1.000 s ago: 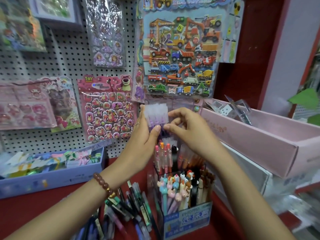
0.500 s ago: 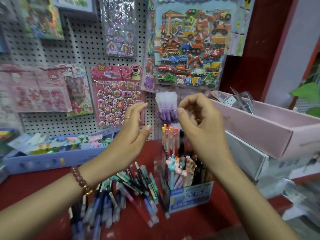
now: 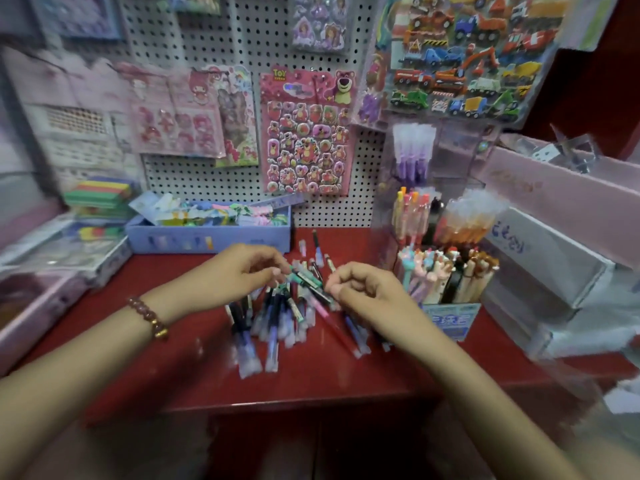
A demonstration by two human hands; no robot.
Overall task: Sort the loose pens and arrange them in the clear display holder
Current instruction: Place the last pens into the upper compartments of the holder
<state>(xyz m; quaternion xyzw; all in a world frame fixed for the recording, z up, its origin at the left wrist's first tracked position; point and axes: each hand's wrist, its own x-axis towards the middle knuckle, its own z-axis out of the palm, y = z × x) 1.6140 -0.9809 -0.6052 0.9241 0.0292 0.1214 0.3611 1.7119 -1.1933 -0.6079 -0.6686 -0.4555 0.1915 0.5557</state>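
We see the loose pens heaped mid red tabletop, left hand and right hand over the heap, curled fingers seemingly (blurry) pinching either end of one green pen, clear display holder standing back-right near the pile.
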